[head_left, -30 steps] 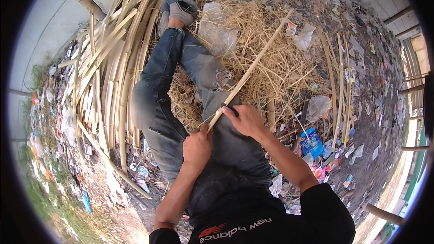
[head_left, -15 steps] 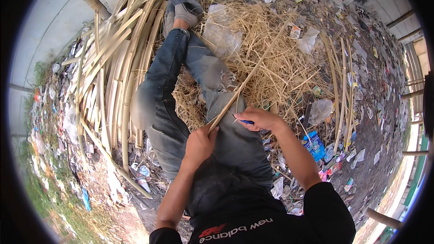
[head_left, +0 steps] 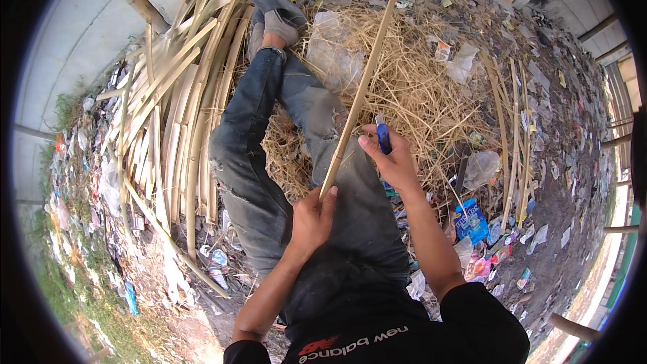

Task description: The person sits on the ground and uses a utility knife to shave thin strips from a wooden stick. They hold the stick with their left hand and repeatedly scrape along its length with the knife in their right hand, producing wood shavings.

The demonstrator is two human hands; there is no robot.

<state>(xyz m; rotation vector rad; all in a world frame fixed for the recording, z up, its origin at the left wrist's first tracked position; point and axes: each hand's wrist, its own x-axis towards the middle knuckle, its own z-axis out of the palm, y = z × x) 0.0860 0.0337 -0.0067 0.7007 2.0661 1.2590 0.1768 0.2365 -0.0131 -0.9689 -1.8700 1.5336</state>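
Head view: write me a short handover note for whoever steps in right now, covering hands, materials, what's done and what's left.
Left hand grips the lower end of a long bamboo strip that slants up and away over the lap.
Right hand holds a blue-handled knife against the strip's right side.
Done: a stack of split bamboo slats lies to the left; dry shavings are heaped ahead.
Left: this strip is still being worked; a few thin strips lie to the right.

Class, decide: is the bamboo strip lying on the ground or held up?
Held up: left hand grips the bamboo strip at its lower end.
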